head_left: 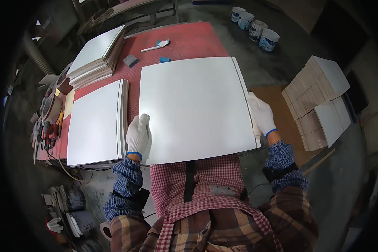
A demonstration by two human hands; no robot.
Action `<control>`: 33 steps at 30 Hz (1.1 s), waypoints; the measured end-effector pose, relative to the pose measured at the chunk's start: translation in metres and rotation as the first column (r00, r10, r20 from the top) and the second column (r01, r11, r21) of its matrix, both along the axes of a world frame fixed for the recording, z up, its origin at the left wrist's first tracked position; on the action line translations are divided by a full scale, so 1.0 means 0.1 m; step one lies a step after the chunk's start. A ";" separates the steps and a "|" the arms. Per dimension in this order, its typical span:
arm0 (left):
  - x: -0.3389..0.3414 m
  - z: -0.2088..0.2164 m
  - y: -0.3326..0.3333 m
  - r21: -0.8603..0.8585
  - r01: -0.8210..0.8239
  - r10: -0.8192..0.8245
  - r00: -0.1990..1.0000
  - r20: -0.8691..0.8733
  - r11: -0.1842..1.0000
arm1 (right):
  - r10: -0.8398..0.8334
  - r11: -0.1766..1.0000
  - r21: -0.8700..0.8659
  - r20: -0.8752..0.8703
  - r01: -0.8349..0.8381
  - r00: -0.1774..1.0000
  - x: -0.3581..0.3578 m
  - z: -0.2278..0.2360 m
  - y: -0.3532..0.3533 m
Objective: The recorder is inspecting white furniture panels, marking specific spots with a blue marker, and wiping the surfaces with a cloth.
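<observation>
A large white square panel point(193, 105) lies flat in front of me, its near edge reaching the table's front edge. A thin groove runs along its right side. My left hand point(137, 133), in a white knitted glove, is closed on the panel's left edge with the thumb on top. At the opposite edge my right hand point(262, 112), gloved too, is closed around a pale folded piece point(256, 129) and rests against the panel's side. Whether that piece is cloth or sandpaper cannot be made out. Most of the right fingertips are hidden.
Left of the panel lies a low stack of white panels point(95, 124), with a taller stack point(96, 50) behind. The red tabletop point(189, 38) bears a grey block point(131, 61), a blue block point(164, 59) and a white-handled tool point(155, 46). Stacked boards point(311, 101) stand right; buckets point(268, 40) stand beyond.
</observation>
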State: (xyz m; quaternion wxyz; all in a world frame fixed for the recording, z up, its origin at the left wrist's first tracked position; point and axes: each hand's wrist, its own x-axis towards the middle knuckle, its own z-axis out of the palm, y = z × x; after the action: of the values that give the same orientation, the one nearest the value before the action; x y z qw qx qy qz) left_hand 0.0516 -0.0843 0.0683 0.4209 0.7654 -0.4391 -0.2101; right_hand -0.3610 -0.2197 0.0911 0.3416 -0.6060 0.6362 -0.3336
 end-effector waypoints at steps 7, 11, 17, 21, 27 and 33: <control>0.01 -0.08 -0.04 0.070 -0.008 0.004 0.999 0.047 0.997 | 0.040 0.992 -0.106 -0.285 -0.073 0.958 -0.02 -0.16 -0.10; 0.06 -0.12 -0.02 0.111 -0.006 0.000 0.999 0.051 0.994 | -0.022 0.990 -0.131 -0.499 -0.050 0.866 0.05 -0.03 -0.09; 0.04 -0.01 -0.09 0.185 -0.072 0.033 0.978 0.207 0.980 | -0.009 0.726 -0.679 -0.167 -0.108 0.986 0.32 0.65 0.04; -0.10 0.11 0.01 0.234 -0.151 0.024 0.881 0.472 0.961 | 0.281 0.632 -0.409 -0.671 -0.658 0.686 0.65 0.41 0.44; -0.69 0.06 0.23 0.122 0.061 -0.119 0.820 0.559 0.991 | 0.656 0.336 0.013 -0.720 -0.942 0.224 0.61 -0.15 0.63; -0.62 -0.01 0.31 0.101 0.087 -0.131 0.787 0.603 0.991 | 0.588 0.477 0.011 -0.747 -0.879 0.309 0.81 -0.07 -0.38</control>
State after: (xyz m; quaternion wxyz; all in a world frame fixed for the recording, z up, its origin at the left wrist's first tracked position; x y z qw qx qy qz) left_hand -0.0106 -0.0530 0.0673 0.2183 0.7796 -0.5870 0.0081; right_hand -0.2803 -0.2577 0.0846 0.0738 -0.9608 0.2669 -0.0166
